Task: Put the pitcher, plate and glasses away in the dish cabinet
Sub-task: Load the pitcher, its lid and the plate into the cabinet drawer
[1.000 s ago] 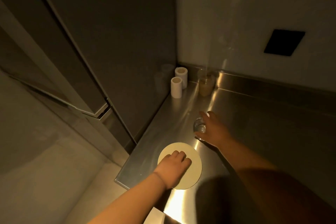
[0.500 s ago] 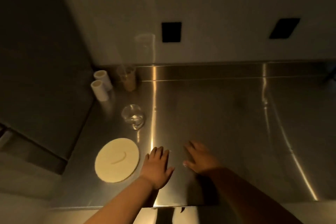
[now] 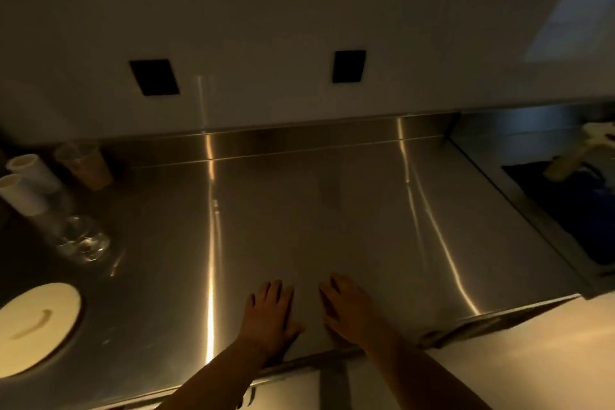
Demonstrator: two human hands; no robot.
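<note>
A round cream plate [image 3: 35,326] lies on the steel counter [image 3: 316,226] at the far left near the front edge. Behind it stands a clear glass pitcher [image 3: 80,238], and further back an amber glass [image 3: 87,165] next to two white cups [image 3: 25,183]. My left hand [image 3: 269,316] and my right hand [image 3: 349,304] rest flat on the counter side by side near the front edge, fingers spread and holding nothing. Both hands are well to the right of the plate and pitcher.
Two black outlet plates [image 3: 154,76] sit on the white wall behind the counter. At the right a sink [image 3: 565,203] drops below the counter, with a cream-coloured object [image 3: 572,160] in it. The light is dim.
My view has swung to the right, so the plate, pitcher and cups now sit at the left edge. Both hands left the plate and pitcher and now lie flat mid-counter.
</note>
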